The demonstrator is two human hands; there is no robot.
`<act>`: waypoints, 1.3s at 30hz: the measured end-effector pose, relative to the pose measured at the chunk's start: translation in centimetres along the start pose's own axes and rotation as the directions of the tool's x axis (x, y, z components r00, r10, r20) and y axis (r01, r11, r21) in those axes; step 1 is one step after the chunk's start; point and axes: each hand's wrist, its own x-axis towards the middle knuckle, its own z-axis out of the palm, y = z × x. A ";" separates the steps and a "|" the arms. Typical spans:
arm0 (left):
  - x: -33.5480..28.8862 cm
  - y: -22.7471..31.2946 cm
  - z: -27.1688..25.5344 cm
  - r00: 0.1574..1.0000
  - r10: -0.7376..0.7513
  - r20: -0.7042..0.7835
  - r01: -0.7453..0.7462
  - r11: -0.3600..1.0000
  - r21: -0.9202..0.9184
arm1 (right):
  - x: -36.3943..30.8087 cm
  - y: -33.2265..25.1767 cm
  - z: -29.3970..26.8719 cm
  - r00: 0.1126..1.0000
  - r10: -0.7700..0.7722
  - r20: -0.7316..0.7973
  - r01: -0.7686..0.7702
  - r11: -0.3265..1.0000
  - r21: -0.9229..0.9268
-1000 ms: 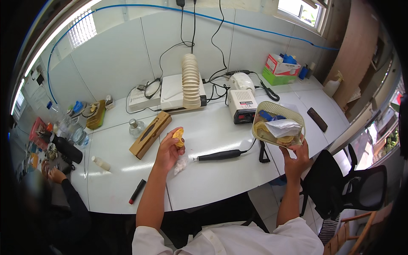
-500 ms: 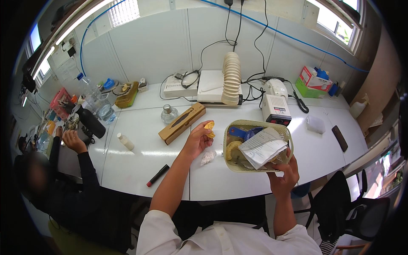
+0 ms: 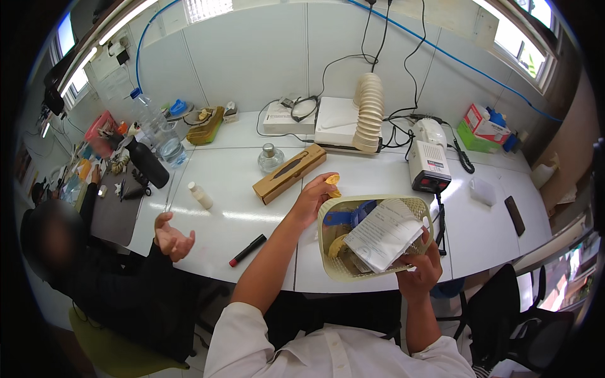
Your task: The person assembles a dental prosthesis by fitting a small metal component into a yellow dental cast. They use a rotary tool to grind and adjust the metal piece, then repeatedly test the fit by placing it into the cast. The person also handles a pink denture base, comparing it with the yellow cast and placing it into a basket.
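Observation:
My left hand (image 3: 313, 200) is closed, its fingertips pinching a small yellow piece that looks like a dental cast (image 3: 333, 184), just beyond the far left corner of the basket. With my right hand (image 3: 421, 269) I grip the right side of a pale yellow-green plastic basket (image 3: 328, 252), which is held up, tilted, over the near part of the table. Folded printed papers (image 3: 384, 236) lie on top inside it. A blue piece with a handle (image 3: 340, 217) and a curved yellow cast (image 3: 338, 246) show beside them; whatever is under the papers is hidden.
On the white table (image 3: 220, 242) are a brown cardboard box (image 3: 290, 174), a glass jar (image 3: 270, 158), a small white bottle (image 3: 200, 196) and a marker (image 3: 247, 250). A control unit (image 3: 429, 166) and a ribbed hose (image 3: 368, 113) stand farther back. A co-worker's hand (image 3: 173, 239) is at left.
The view has shifted. The basket has come left and nearer, and its left edge now sits close to my left hand. A small clear bag is now hidden. The co-worker's hand has moved nearer.

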 end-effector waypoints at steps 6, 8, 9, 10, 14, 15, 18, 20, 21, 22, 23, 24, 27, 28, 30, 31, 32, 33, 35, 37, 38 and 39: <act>-0.2 -0.6 -1.3 0.998 0.040 -0.044 -0.041 0.998 -0.037 | -1.1 -0.8 1.1 0.991 0.101 0.085 -0.098 0.995 -0.030; -0.8 -0.9 -1.7 0.994 0.101 -0.038 -0.102 0.994 -0.043 | -1.4 -1.1 1.4 0.990 0.088 0.111 -0.086 0.996 -0.015; -1.4 -1.0 -1.5 0.995 0.098 -0.030 -0.099 0.994 -0.039 | -1.6 -0.7 1.7 0.994 0.049 0.096 -0.046 0.999 -0.028; -2.2 -0.8 -1.2 0.995 0.094 -0.028 -0.094 0.995 -0.025 | -1.7 -0.5 2.1 0.993 0.053 0.109 -0.053 0.999 -0.004; -2.7 -1.8 0.0 0.997 0.063 0.040 -0.061 0.997 -0.043 | -0.6 -0.2 3.0 0.987 -0.105 0.118 0.127 0.971 -0.201; -3.3 -1.7 0.0 0.997 0.066 0.027 -0.065 0.997 -0.034 | 0.1 -0.9 3.6 0.982 -0.130 0.139 0.152 0.975 -0.163; -4.0 -1.3 -0.3 0.997 0.074 0.008 -0.074 0.997 -0.015 | 1.2 -2.3 5.0 0.971 -0.169 0.169 0.186 0.979 -0.089; -4.0 -1.3 -0.2 0.997 0.073 0.012 -0.073 0.997 -0.006 | 1.5 -2.8 5.6 0.973 -0.162 0.165 0.173 0.983 -0.057; -3.7 -1.2 -0.1 0.997 0.071 0.020 -0.070 0.998 -0.004 | 1.7 -3.0 5.9 0.973 -0.164 0.160 0.171 0.985 -0.026; -3.6 -1.3 0.0 0.997 0.066 0.027 -0.066 0.998 -0.002 | 2.0 -3.2 6.2 0.974 -0.166 0.154 0.168 0.986 0.004; -3.4 -1.4 0.1 0.998 0.060 0.036 -0.060 0.998 -0.001 | 2.2 -3.4 6.5 0.975 -0.168 0.148 0.165 0.986 0.032; -3.3 -1.4 0.1 0.998 0.056 0.037 -0.056 0.998 0.004 | 2.3 -3.8 6.8 0.977 -0.156 0.147 0.152 0.988 0.043; -2.9 -1.2 0.2 0.998 0.045 0.042 -0.045 0.999 0.006 | 2.6 -4.4 7.4 0.973 -0.171 0.154 0.165 0.985 0.052; -3.5 -1.0 0.1 0.998 0.046 0.033 -0.047 0.998 0.031 | 2.8 -4.5 7.6 0.963 -0.217 0.160 0.210 0.976 0.059; -3.5 -0.9 0.2 0.999 0.041 0.034 -0.042 0.998 0.042 | 2.8 -4.9 7.9 0.969 -0.172 0.179 0.155 0.982 0.105; -3.2 -0.9 0.2 0.999 0.032 0.035 -0.033 0.998 0.047 | 2.4 -5.3 8.1 0.978 -0.079 0.194 0.052 0.988 0.143; -2.9 -0.9 0.3 0.999 0.027 0.043 -0.029 0.998 0.052 | 2.2 -5.7 8.3 0.977 0.014 0.211 -0.053 0.983 0.178; -2.8 -1.0 0.6 0.999 0.018 0.051 -0.020 0.998 0.054 | 2.4 -6.0 8.5 0.975 -0.026 0.220 -0.012 0.985 0.173; -2.5 -0.8 0.6 0.999 0.016 0.033 -0.019 0.998 0.066 | 3.2 -6.7 9.0 0.966 -0.103 0.238 0.066 0.985 0.160; -2.4 -0.7 0.5 1.000 0.001 0.026 -0.003 0.998 0.069 | 3.8 -7.5 10.1 0.960 -0.139 0.244 0.076 0.965 0.252; -2.3 -0.5 0.3 1.000 -0.003 0.004 0.002 0.998 0.058 | 4.3 -8.4 10.6 0.952 -0.151 0.267 0.086 0.967 0.239; -2.2 -0.2 0.3 1.000 -0.007 -0.003 0.007 0.998 0.060 | 4.9 -9.6 11.0 0.943 -0.164 0.289 0.102 0.970 0.220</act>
